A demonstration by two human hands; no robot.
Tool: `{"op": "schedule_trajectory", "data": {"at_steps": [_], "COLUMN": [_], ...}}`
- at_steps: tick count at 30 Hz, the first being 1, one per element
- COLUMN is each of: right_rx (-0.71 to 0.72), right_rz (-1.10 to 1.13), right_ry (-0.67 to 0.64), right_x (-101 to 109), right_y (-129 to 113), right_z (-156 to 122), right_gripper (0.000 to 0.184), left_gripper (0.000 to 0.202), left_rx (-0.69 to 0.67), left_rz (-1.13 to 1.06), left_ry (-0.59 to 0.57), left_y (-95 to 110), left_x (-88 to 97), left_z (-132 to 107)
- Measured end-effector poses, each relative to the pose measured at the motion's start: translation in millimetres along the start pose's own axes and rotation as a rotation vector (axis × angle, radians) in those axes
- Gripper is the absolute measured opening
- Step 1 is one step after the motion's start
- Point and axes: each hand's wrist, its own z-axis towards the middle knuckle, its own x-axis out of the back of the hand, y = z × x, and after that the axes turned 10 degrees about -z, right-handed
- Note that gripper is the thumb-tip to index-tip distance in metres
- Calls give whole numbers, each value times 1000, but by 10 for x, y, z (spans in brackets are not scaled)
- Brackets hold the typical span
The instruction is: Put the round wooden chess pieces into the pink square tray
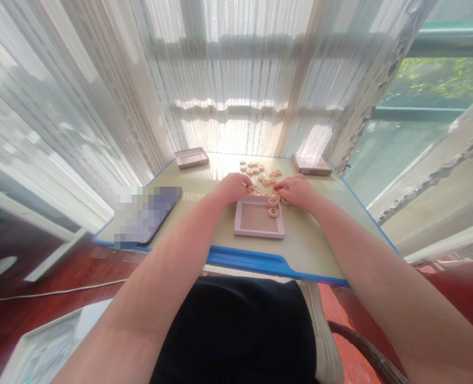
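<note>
A shallow pink tray (240,231) lies in the middle of the small table (320,250), with two round wooden game pieces (273,212) in its far right corner. Just beyond its far edge my left hand (233,188) rests curled, fingers closed among loose pieces. My right hand (296,191) is also curled, its fingertips pinched on a piece at the tray's far right corner. Several more round pieces (260,172) are scattered further back on the table.
A brown box lid (191,157) lies at the back left and a second brown box (311,164) at the back right. A dark phone-like slab (158,213) rests on the left. Sheer curtains (228,80) hang right behind the blue-edged table.
</note>
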Motion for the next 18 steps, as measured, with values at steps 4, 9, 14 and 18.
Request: {"op": "schedule_trajectory", "data": {"at_steps": [4,9,14,18], "right_rx": [-17,-18,-38,-66], "right_rz": [23,67,104,141], "right_ry": [22,53,63,52], "right_x": [10,4,-29,-19], "right_y": [-10,0,34,29], "right_z": [-6,-15,3,-9], "right_gripper": [37,37,31,33], "left_gripper": [37,36,36,37], "left_rx": [-1,-1,-5,0], "left_rz": [11,13,15,15], "left_ry": [0,1,8,10], "left_y": [-16,-12,-4,-4], "left_x": [-7,-12,-7,-1], "left_z": [5,9,-1,-3]}}
